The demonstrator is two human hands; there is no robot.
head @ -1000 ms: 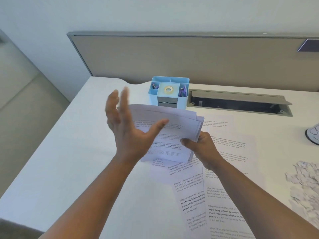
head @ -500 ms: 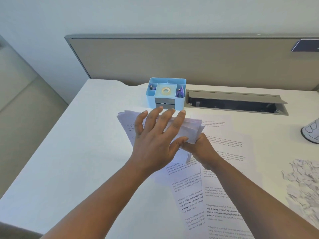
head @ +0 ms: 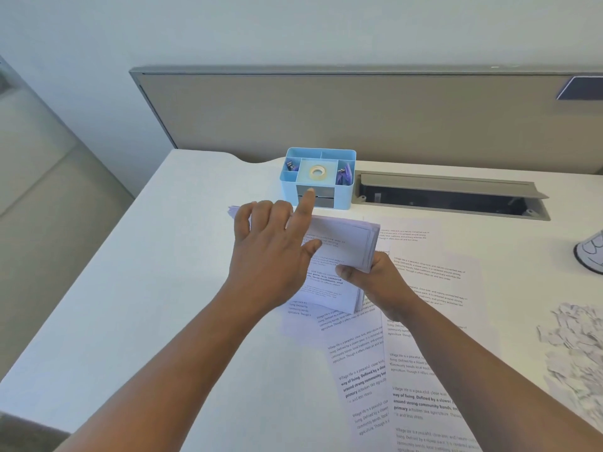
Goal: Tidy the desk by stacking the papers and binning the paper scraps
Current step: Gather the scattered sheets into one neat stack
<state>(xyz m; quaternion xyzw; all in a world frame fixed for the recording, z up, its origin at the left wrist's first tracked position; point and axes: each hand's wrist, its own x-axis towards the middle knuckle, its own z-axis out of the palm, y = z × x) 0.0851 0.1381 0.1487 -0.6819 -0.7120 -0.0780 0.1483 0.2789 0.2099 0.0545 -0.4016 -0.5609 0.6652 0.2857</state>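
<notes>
A stack of printed papers (head: 346, 243) is held a little above the white desk (head: 156, 275), in front of the blue organiser. My left hand (head: 270, 252) lies on top of the stack; three of its fingers curl over the far left edge while the index finger sticks out straight. My right hand (head: 381, 282) grips the stack's near right corner, thumb on top. Several loose printed sheets (head: 434, 285) lie overlapping on the desk under and to the right of the stack. A heap of white paper scraps (head: 574, 350) lies at the right edge.
A light blue desk organiser (head: 318, 177) with a tape roll and clips stands just behind the stack. To its right is an open grey cable hatch (head: 450, 197). A grey partition (head: 359, 115) closes the desk's back. A white patterned object (head: 592, 252) shows at the right edge.
My left hand came down from the air onto the stack, first flat, now with fingers curled over its far edge. The stack has been squared up; my right hand kept its grip.
</notes>
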